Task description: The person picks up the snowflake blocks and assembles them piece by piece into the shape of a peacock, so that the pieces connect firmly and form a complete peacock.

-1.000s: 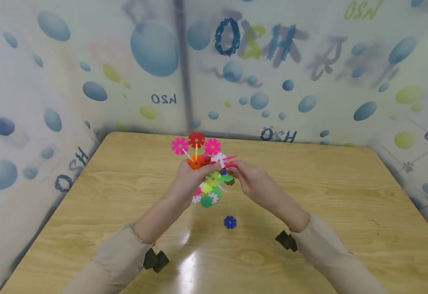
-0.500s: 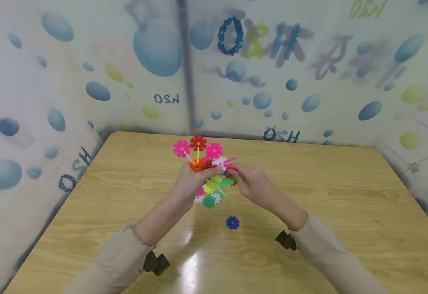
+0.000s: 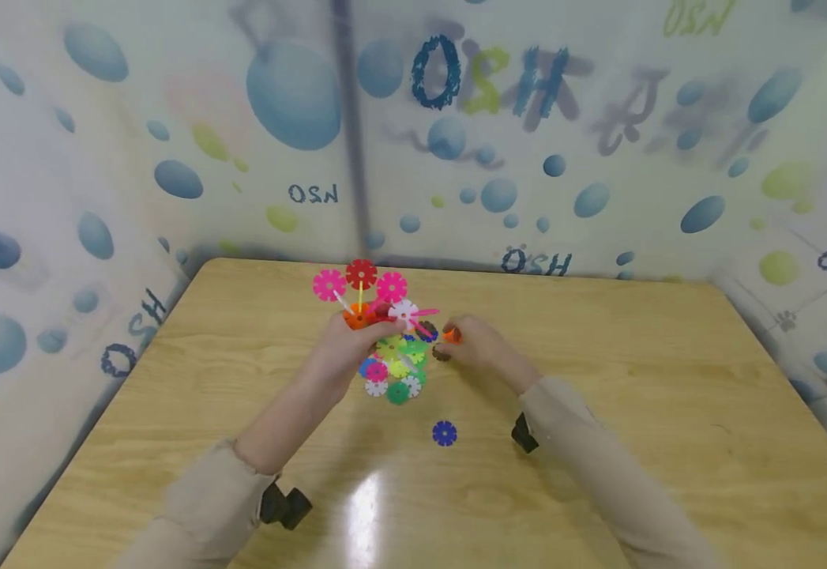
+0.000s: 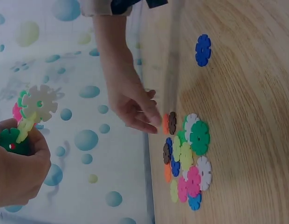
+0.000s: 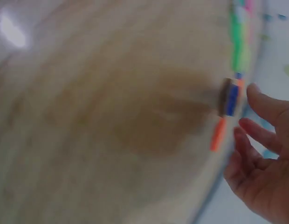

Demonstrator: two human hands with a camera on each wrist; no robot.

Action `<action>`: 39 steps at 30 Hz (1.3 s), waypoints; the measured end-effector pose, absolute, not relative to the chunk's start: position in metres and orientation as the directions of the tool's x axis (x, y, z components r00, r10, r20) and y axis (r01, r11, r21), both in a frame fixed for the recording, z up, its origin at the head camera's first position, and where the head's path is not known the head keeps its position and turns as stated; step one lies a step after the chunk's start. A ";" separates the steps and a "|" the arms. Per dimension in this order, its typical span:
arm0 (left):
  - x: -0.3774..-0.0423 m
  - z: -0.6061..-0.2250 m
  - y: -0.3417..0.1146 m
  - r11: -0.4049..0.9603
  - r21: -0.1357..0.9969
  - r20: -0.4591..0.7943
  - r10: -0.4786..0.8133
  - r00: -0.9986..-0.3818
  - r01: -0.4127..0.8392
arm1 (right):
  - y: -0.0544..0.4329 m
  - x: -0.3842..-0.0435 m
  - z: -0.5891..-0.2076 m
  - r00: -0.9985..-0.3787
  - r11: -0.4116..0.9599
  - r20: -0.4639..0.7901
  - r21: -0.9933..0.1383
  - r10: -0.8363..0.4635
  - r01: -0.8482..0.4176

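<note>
My left hand (image 3: 331, 352) grips a built cluster of notched plastic snowflake discs above the table. Around its orange disc (image 3: 358, 316) fan out a red disc (image 3: 361, 273), pink discs (image 3: 329, 285) and a white disc (image 3: 404, 314). In the left wrist view a pale disc (image 4: 39, 103) of the cluster stands up beyond the fingers. My right hand (image 3: 484, 345) is low at the pile's right side, thumb and fingers apart in the right wrist view. Close to its fingertips lie an orange disc (image 5: 218, 134) and a brown disc (image 4: 172, 123).
Loose discs, among them a green disc (image 3: 398, 393) and a pink disc (image 4: 193, 181), lie in a pile below the left hand. A single blue disc (image 3: 445, 433) lies nearer the front on the wooden table (image 3: 598, 490). A patterned wall (image 3: 413, 182) stands behind.
My right hand has let go of the pink part of the cluster and moved down to the loose discs. The left hand, still gripping the cluster, has shifted slightly left.
</note>
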State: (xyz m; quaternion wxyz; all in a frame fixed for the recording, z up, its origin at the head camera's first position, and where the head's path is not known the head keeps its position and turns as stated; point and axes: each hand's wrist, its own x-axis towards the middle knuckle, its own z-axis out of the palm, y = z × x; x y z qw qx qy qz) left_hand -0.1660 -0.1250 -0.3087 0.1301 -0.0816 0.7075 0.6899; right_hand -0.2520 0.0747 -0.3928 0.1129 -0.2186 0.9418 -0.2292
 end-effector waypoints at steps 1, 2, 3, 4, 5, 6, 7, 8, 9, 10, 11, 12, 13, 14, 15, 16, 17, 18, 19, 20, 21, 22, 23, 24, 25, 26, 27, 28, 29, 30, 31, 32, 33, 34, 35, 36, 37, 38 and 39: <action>-0.165 -0.310 -0.125 0.048 0.953 -0.303 0.079 -0.950 -0.300 | 0.072 -0.254 -0.401 -0.881 0.819 -0.152 -0.464 -0.448 -0.336; -0.165 -0.311 -0.125 0.064 0.951 -0.307 0.095 -0.947 -0.302 | 0.071 -0.254 -0.406 -0.885 0.835 -0.182 -0.453 -0.428 -0.311; -0.164 -0.312 -0.125 0.077 0.950 -0.310 0.106 -0.945 -0.303 | 0.070 -0.255 -0.410 -0.889 0.845 -0.193 -0.444 -0.415 -0.297; -0.164 -0.312 -0.126 0.084 0.950 -0.311 0.116 -0.943 -0.302 | 0.069 -0.255 -0.413 -0.895 0.849 -0.199 -0.448 -0.400 -0.280; -0.163 -0.312 -0.126 0.090 0.949 -0.313 0.124 -0.942 -0.303 | 0.069 -0.255 -0.414 -0.900 0.848 -0.199 -0.460 -0.388 -0.264; -0.163 -0.312 -0.127 0.095 0.948 -0.316 0.130 -0.940 -0.305 | 0.068 -0.255 -0.414 -0.905 0.842 -0.199 -0.481 -0.377 -0.245; -0.163 -0.312 -0.127 0.088 0.948 -0.317 0.138 -0.938 -0.307 | 0.068 -0.255 -0.414 -0.906 0.834 -0.203 -0.502 -0.371 -0.229; -0.163 -0.312 -0.126 0.087 0.947 -0.320 0.147 -0.936 -0.310 | 0.068 -0.255 -0.412 -0.905 0.825 -0.204 -0.520 -0.372 -0.222; -0.163 -0.312 -0.126 0.083 0.946 -0.323 0.152 -0.934 -0.314 | 0.068 -0.254 -0.410 -0.903 0.813 -0.201 -0.538 -0.380 -0.223; -0.162 -0.311 -0.125 0.083 0.946 -0.324 0.161 -0.932 -0.315 | 0.070 -0.253 -0.407 -0.904 0.801 -0.192 -0.557 -0.382 -0.220; -0.162 -0.311 -0.124 0.084 0.945 -0.327 0.165 -0.930 -0.317 | 0.073 -0.252 -0.402 -0.906 0.785 -0.183 -0.582 -0.382 -0.214; -0.161 -0.310 -0.123 0.084 0.945 -0.326 0.172 -0.930 -0.315 | 0.076 -0.249 -0.396 -0.910 0.760 -0.163 -0.615 -0.382 -0.209; -0.160 -0.310 -0.122 0.078 0.947 -0.320 0.180 -0.930 -0.311 | 0.080 -0.247 -0.389 -0.916 0.731 -0.137 -0.652 -0.376 -0.203; -0.160 -0.309 -0.121 0.083 0.948 -0.317 0.183 -0.931 -0.307 | 0.085 -0.243 -0.381 -0.924 0.693 -0.105 -0.694 -0.367 -0.197; -0.159 -0.309 -0.120 0.088 0.949 -0.314 0.182 -0.932 -0.303 | 0.089 -0.239 -0.371 -0.930 0.638 -0.065 -0.745 -0.361 -0.195; -0.158 -0.308 -0.119 0.092 0.951 -0.307 0.177 -0.935 -0.295 | 0.094 -0.234 -0.360 -0.936 0.576 -0.022 -0.793 -0.351 -0.197; -0.158 -0.308 -0.118 0.091 0.954 -0.298 0.173 -0.939 -0.286 | 0.098 -0.229 -0.350 -0.938 0.513 0.022 -0.833 -0.346 -0.208; -0.157 -0.307 -0.117 0.092 0.957 -0.287 0.172 -0.943 -0.274 | 0.102 -0.223 -0.340 -0.937 0.451 0.069 -0.863 -0.343 -0.229; -0.157 -0.306 -0.116 0.090 0.961 -0.275 0.171 -0.946 -0.263 | 0.106 -0.217 -0.331 -0.930 0.400 0.116 -0.879 -0.349 -0.260; -0.157 -0.305 -0.115 0.084 0.964 -0.264 0.169 -0.950 -0.253 | 0.108 -0.211 -0.322 -0.913 0.359 0.168 -0.881 -0.370 -0.308; -0.157 -0.304 -0.114 0.079 0.966 -0.258 0.164 -0.952 -0.248 | 0.109 -0.206 -0.316 -0.891 0.323 0.221 -0.875 -0.397 -0.361; -0.157 -0.303 -0.113 0.071 0.967 -0.253 0.162 -0.954 -0.245 | 0.110 -0.201 -0.311 -0.863 0.305 0.269 -0.856 -0.427 -0.418; -0.158 -0.302 -0.112 0.067 0.968 -0.251 0.164 -0.954 -0.243 | 0.110 -0.197 -0.307 -0.831 0.287 0.314 -0.833 -0.460 -0.473; -0.158 -0.301 -0.111 0.066 0.968 -0.250 0.166 -0.954 -0.242 | 0.110 -0.193 -0.304 -0.795 0.266 0.353 -0.809 -0.492 -0.524; -0.158 -0.300 -0.111 0.064 0.968 -0.251 0.166 -0.954 -0.243 | 0.109 -0.190 -0.301 -0.760 0.247 0.389 -0.783 -0.521 -0.570; -0.158 -0.300 -0.111 0.067 0.967 -0.253 0.166 -0.953 -0.245 | 0.107 -0.188 -0.300 -0.732 0.235 0.415 -0.761 -0.540 -0.605; -0.158 -0.300 -0.111 0.070 0.966 -0.256 0.172 -0.951 -0.247 | 0.106 -0.186 -0.299 -0.716 0.226 0.430 -0.749 -0.549 -0.623; -0.159 -0.300 -0.111 0.071 0.967 -0.253 0.181 -0.950 -0.244 | 0.105 -0.185 -0.298 -0.705 0.224 0.441 -0.737 -0.555 -0.638; -0.159 -0.299 -0.111 0.073 0.968 -0.249 0.191 -0.949 -0.240 | 0.105 -0.184 -0.297 -0.703 0.227 0.445 -0.732 -0.555 -0.643; -0.159 -0.299 -0.111 0.073 0.969 -0.247 0.200 -0.948 -0.237 | 0.105 -0.183 -0.297 -0.705 0.232 0.446 -0.729 -0.552 -0.644; -0.159 -0.299 -0.110 0.072 0.970 -0.243 0.210 -0.947 -0.233 | 0.105 -0.183 -0.298 -0.705 0.236 0.447 -0.727 -0.550 -0.645; -0.159 -0.298 -0.110 0.066 0.972 -0.237 0.222 -0.946 -0.227 | 0.105 -0.182 -0.297 -0.708 0.239 0.444 -0.728 -0.550 -0.642; -0.159 -0.298 -0.110 0.060 0.973 -0.229 0.236 -0.944 -0.222 | 0.105 -0.181 -0.297 -0.707 0.242 0.442 -0.727 -0.551 -0.643; -0.159 -0.297 -0.110 0.055 0.974 -0.225 0.244 -0.943 -0.218 | 0.105 -0.181 -0.297 -0.700 0.238 0.449 -0.721 -0.555 -0.651; -0.159 -0.297 -0.109 0.050 0.975 -0.223 0.253 -0.941 -0.218 | 0.105 -0.181 -0.297 -0.692 0.231 0.457 -0.715 -0.559 -0.659; -0.159 -0.297 -0.109 0.043 0.975 -0.222 0.261 -0.939 -0.219 | 0.105 -0.180 -0.298 -0.682 0.219 0.466 -0.712 -0.563 -0.667; -0.158 -0.296 -0.109 0.036 0.975 -0.221 0.270 -0.937 -0.220 | 0.104 -0.180 -0.298 -0.674 0.204 0.475 -0.712 -0.565 -0.672; -0.158 -0.296 -0.108 0.029 0.975 -0.221 0.275 -0.936 -0.222 | 0.104 -0.179 -0.299 -0.669 0.190 0.479 -0.715 -0.568 -0.673; -0.159 -0.295 -0.108 0.026 0.973 -0.226 0.280 -0.933 -0.228 | 0.104 -0.179 -0.300 -0.666 0.175 0.483 -0.720 -0.569 -0.672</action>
